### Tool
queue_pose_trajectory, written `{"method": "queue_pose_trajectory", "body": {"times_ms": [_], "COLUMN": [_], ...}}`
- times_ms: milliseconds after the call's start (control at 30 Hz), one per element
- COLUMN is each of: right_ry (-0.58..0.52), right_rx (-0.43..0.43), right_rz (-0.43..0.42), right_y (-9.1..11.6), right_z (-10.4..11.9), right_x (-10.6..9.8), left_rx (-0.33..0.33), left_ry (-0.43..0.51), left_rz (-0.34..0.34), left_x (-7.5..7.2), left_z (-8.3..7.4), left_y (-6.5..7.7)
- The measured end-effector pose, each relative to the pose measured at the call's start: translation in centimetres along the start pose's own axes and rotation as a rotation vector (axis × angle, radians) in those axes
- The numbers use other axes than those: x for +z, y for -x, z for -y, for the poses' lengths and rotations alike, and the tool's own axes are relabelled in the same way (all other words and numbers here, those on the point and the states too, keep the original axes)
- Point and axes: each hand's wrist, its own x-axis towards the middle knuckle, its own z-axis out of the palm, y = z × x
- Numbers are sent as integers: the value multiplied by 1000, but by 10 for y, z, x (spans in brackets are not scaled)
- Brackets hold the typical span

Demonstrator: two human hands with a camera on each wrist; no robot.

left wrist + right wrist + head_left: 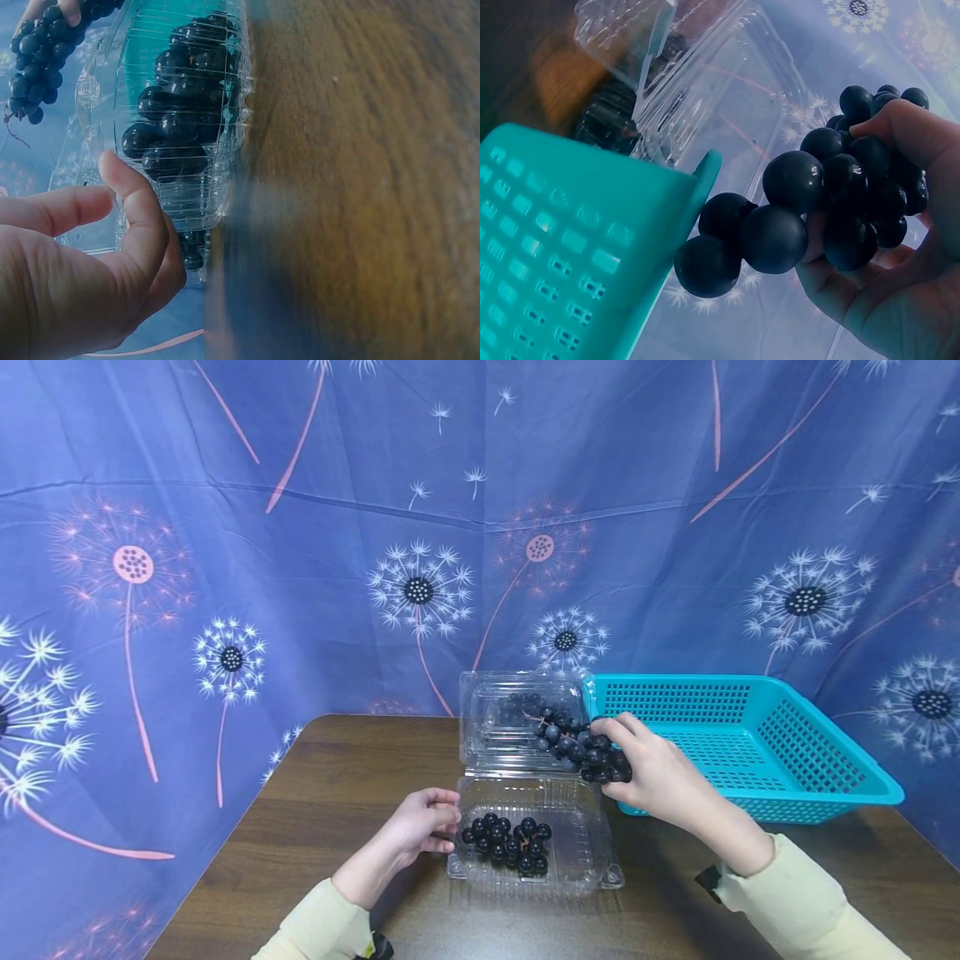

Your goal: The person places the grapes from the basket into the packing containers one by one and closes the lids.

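Observation:
My right hand (660, 772) grips a bunch of dark grapes (573, 745) above the raised lid (480, 718) of a clear plastic clamshell box. In the right wrist view, thumb and fingers curl round the bunch (847, 180), and several grapes dangle toward the basket rim. A smaller bunch of black grapes (510, 843) lies in the left part of the box's base (585, 852). At the box's left wall is my left hand (420, 827), its fingers loosely bent. The left wrist view shows its fingertips right at the clear plastic side (195, 202).
A turquoise plastic basket (750, 806) with grid-like holes stands right of the box, close to the lid. Both rest on a brown wooden table (300, 827). Behind hangs a blue cloth (315, 568) printed with dandelions.

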Motion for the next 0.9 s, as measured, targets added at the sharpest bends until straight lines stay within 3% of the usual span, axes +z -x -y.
{"method": "queue_pose_trajectory", "body": {"times_ms": [300,900], "right_ry": [-17,-124], "right_rx": [-26,-55], "right_rz": [-31,4], "right_y": [3,5], "right_z": [10,32], "right_x": [4,22], "left_rx": [3,7], "left_ry": [7,1], "left_rz": [2,-3], "left_x": [-1,0], "left_z": [0,0], "left_y": [0,2]}}
